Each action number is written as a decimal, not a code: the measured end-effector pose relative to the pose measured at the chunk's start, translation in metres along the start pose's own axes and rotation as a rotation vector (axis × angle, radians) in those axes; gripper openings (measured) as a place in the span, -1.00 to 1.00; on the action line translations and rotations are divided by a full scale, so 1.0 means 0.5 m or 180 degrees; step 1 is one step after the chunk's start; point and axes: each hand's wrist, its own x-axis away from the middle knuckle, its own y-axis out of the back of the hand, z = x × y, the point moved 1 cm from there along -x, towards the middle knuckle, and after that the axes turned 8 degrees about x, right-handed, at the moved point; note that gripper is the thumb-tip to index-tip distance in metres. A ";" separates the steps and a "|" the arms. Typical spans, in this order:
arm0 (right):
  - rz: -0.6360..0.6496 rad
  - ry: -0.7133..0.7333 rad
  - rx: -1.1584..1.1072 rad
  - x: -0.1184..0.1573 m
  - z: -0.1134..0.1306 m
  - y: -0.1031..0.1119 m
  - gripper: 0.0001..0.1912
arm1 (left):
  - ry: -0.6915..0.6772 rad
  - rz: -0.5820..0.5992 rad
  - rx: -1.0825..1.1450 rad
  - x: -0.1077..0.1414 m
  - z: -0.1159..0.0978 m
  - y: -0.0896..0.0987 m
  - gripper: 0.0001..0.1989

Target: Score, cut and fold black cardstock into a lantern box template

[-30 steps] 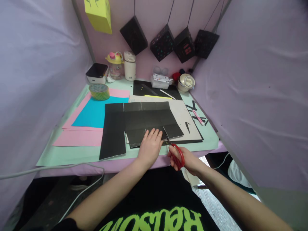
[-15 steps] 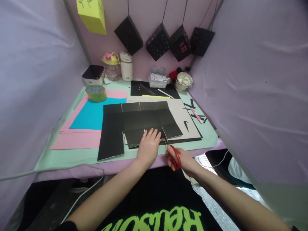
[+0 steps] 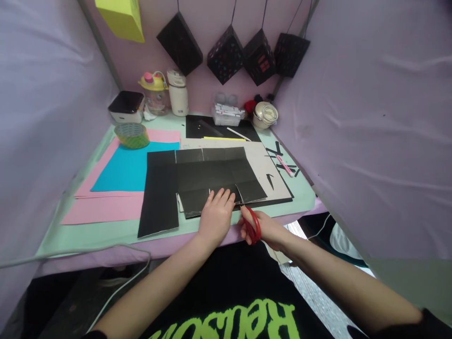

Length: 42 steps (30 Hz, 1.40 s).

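Observation:
A large sheet of black paper [image 3: 201, 174] with fold lines and slits lies across the middle of the desk. My left hand [image 3: 217, 216] rests flat on its near edge, fingers spread a little. Just to the right, my right hand [image 3: 263, 228] is closed round the red handles of the scissors [image 3: 254, 226]. The scissor blades are at the near edge of the black paper, by a slit; their tips are mostly hidden. Beneath the black paper is a pale board [image 3: 261, 165].
Blue paper [image 3: 130, 167] and pink sheets [image 3: 106, 209] lie left, beside a tape roll [image 3: 132, 135]. A pink cutter [image 3: 284, 165] and black scraps are right. Bottles, a marker box [image 3: 228, 115] and a cream container [image 3: 264, 114] stand behind. Black paper boxes [image 3: 226, 55] hang above.
The scissors and my right hand have moved slightly forward toward the paper, and the blades show less. My left hand stays on the paper. The whole view has shifted slightly.

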 end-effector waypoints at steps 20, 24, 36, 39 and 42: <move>-0.0109 0.0074 -0.0083 -0.010 -0.020 -0.003 -0.38 | -0.0101 -0.0171 -0.0029 -0.001 0.000 -0.001 -0.68; -0.0026 -0.0016 -0.0118 -0.014 -0.019 0.004 -0.37 | -0.0155 -0.0157 -0.0048 0.000 0.001 0.001 -0.67; -0.0116 -0.0064 -0.0154 -0.018 -0.008 0.009 -0.40 | -0.0114 0.0030 0.0004 0.002 -0.004 0.001 -0.66; -0.0169 -0.0064 -0.0170 -0.018 -0.007 0.008 -0.41 | -0.0108 0.0040 0.0020 0.002 -0.005 0.002 -0.66; -0.0243 0.0020 -0.0178 -0.017 -0.006 0.001 -0.42 | -0.0110 -0.0013 0.0002 0.003 -0.006 0.003 -0.66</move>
